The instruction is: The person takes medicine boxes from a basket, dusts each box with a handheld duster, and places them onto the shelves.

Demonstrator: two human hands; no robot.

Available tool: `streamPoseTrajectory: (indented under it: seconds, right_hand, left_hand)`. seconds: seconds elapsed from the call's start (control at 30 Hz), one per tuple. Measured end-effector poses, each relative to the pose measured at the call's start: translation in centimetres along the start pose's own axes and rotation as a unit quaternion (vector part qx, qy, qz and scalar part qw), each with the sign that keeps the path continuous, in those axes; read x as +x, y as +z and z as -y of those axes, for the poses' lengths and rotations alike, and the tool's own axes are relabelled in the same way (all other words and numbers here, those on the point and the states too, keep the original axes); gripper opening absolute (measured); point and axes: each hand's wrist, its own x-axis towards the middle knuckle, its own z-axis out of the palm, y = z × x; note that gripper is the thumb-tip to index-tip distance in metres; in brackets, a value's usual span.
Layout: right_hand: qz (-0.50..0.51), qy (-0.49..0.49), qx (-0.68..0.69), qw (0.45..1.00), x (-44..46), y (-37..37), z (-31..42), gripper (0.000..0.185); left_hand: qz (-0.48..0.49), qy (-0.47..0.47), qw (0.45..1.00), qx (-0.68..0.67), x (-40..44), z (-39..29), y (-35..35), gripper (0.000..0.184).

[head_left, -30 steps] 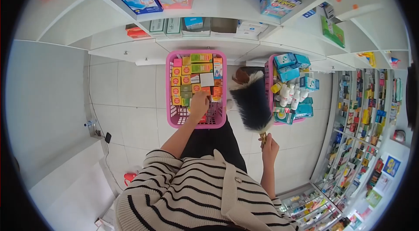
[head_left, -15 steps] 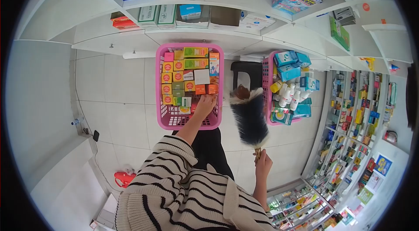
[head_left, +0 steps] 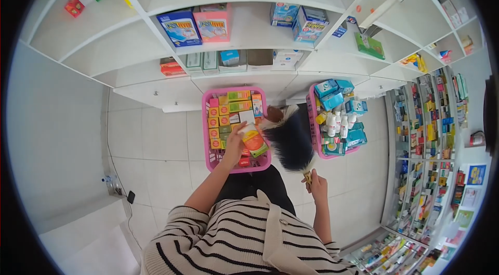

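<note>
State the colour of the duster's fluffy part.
The fluffy part is mostly dark navy, near black; best seen in the head view.

The box (head_left: 254,141) with orange, white and green face is tilted above the right near part of the pink basket (head_left: 207,150); the dark, fluffy duster (head_left: 290,140) slants by the basket's right edge, handle (head_left: 307,177) nearest
</note>
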Motion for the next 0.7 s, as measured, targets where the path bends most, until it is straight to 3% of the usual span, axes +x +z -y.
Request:
streamPoseTrajectory:
  seconds: [0.07, 0.13, 0.2, 0.27, 0.33, 0.37, 0.4, 0.47, 0.5, 0.6, 0.63, 0.67, 0.7]
  right_hand:
    - [0.02, -0.016, 0.007, 1.0, 0.0, 0.4, 1.2, 0.062]
    - [0.065, -0.056, 0.004, 0.996, -0.1, 0.8, 2.1, 0.06]
    - [0.096, -0.127, -0.102, 0.982, -0.7, 0.6, 3.9, 0.054]
    - [0.043, -0.266, -0.249, 0.93, 0.1, 0.1, 4.0, 0.048]
    - [-0.008, -0.303, -0.252, 0.919, -0.6, 0.5, 6.2, 0.047]
    - [-0.056, -0.336, -0.258, 0.904, -1.0, 0.7, 7.1, 0.045]
    - [-0.056, -0.338, -0.257, 0.904, -1.0, 0.5, 7.6, 0.045]
    - [-0.006, -0.395, -0.306, 0.866, -0.8, -0.1, 8.4, 0.045]
    - [-0.005, -0.397, -0.306, 0.865, -0.8, 0.1, 8.6, 0.045]
    - [-0.076, -0.408, -0.342, 0.843, -1.3, 1.3, 9.7, 0.044]
    - [-0.027, -0.437, -0.339, 0.833, -1.9, 1.3, 10.3, 0.042]
    - [0.021, -0.464, -0.334, 0.82, -2.4, 1.6, 10.8, 0.041]
    - [0.021, -0.466, -0.333, 0.819, -2.7, 2.4, 11.0, 0.041]
  left_hand:
    - [0.018, 0.008, 0.998, -0.052, -1.1, -2.7, 1.6, 0.047]
    - [0.011, -0.062, 0.987, -0.15, -2.5, -4.6, 2.9, 0.052]
    - [-0.009, -0.061, 0.987, -0.147, -2.5, -2.9, 0.4, 0.055]
    - [0.141, -0.128, 0.945, -0.266, -3.1, -3.0, 1.4, 0.072]
    - [0.118, 0.02, 0.992, 0.036, -4.7, -3.4, 1.9, 0.073]
    - [0.078, 0.082, 0.977, 0.183, -5.5, -3.6, 2.2, 0.073]
    - [0.045, -0.056, 0.989, -0.128, -7.5, -5.7, 5.9, 0.07]
    - [0.271, 0.004, 0.922, -0.277, -6.9, -4.7, 3.4, 0.059]
    - [0.271, 0.006, 0.922, -0.277, -7.3, -4.7, 2.7, 0.059]
    - [0.025, -0.134, 0.982, -0.132, -9.2, -6.0, 2.7, 0.052]
    - [0.077, -0.106, 0.966, -0.221, -9.1, -6.6, 3.3, 0.051]
    - [0.077, -0.103, 0.967, -0.221, -8.1, -5.0, 0.9, 0.051]
    - [0.112, 0.034, 0.993, 0.036, -6.3, -2.2, -3.5, 0.048]
